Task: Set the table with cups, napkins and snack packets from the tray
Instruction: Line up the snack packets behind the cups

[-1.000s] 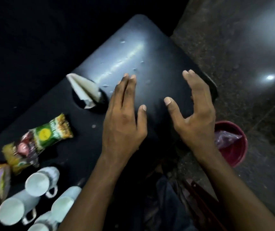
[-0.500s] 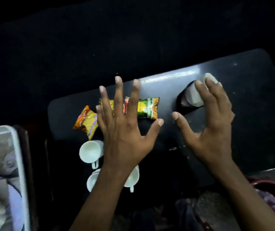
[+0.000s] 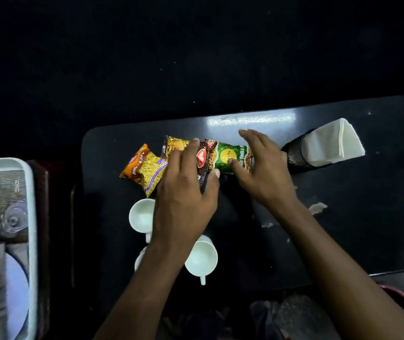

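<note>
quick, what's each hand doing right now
left hand: open, fingers spread over the dark snack packet, no grip
right hand: open, fingers resting on the green snack packet

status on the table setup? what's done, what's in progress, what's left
Done: the white cups, the snack packets and the napkins in their black mesh holder are on the dark table. In hand: the left hand rests on the dark packet, the right hand on the green packet. Left: cups and packets sit bunched together, not spread out. The tray holds blurred items I can't identify.
</note>
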